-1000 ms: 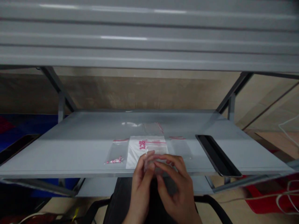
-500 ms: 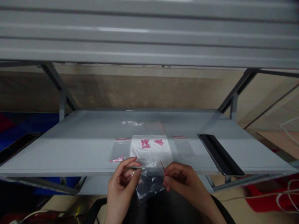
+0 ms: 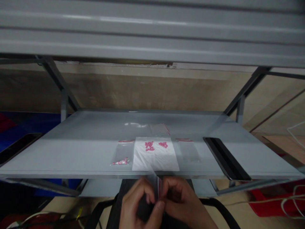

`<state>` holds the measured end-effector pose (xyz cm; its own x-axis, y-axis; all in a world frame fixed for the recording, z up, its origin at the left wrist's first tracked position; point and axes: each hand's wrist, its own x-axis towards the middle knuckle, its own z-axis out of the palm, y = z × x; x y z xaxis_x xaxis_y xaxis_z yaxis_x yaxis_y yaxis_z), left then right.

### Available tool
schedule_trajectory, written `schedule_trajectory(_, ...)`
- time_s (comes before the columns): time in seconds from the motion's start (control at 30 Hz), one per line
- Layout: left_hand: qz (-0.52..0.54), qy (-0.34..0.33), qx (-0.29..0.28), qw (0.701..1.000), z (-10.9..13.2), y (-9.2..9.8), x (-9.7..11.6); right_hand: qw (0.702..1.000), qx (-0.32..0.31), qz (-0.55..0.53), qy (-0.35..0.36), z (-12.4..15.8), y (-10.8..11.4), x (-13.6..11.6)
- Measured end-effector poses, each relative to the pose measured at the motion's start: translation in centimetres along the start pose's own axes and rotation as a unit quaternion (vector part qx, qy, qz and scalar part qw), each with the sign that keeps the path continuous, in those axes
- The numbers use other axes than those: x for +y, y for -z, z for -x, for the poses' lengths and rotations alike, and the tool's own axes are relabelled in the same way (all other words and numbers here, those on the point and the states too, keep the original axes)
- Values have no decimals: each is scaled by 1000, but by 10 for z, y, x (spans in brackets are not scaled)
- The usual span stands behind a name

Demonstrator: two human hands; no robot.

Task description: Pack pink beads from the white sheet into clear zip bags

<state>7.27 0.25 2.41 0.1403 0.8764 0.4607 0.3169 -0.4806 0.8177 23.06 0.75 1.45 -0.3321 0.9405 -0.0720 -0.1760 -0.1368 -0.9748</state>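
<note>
Just in front of the table edge, my left hand [image 3: 139,203] and my right hand [image 3: 177,198] are close together, both closed on a clear zip bag [image 3: 154,184] with a red-lined seal. The bag is turned nearly edge-on, so most of it is hidden by my fingers. Beyond my hands, a white sheet [image 3: 154,162] lies on the table with two groups of small pink-red beads [image 3: 149,146] on it. To its left is a clear zip bag holding pink pieces [image 3: 121,161]. Another clear zip bag [image 3: 189,151] lies flat on the right.
One more clear bag [image 3: 159,128] lies behind the sheet. A dark flat tray-like object [image 3: 226,158] rests at the table's right, and a similar dark one [image 3: 20,146] at the far left. A grey slatted panel [image 3: 152,35] hangs above the grey table [image 3: 78,143].
My hands have moved lower and closer together. The bag, earlier spread out between them, is now turned edge-on. The whole white sheet now shows.
</note>
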Motion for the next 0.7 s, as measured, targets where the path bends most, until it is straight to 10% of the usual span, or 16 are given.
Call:
schedule_trajectory(0.33,29,38,-141,989,0,3,2,995,-61,22,-72,17,-1,-18)
schedule_trajectory(0.53,-49,-41,-150,987,3,4,3,957,122,253,73,29,-2,-6)
schedule_trajectory(0.7,-53,-70,-86,992,7,-1,3,937,84,308,143,20,-10,-7)
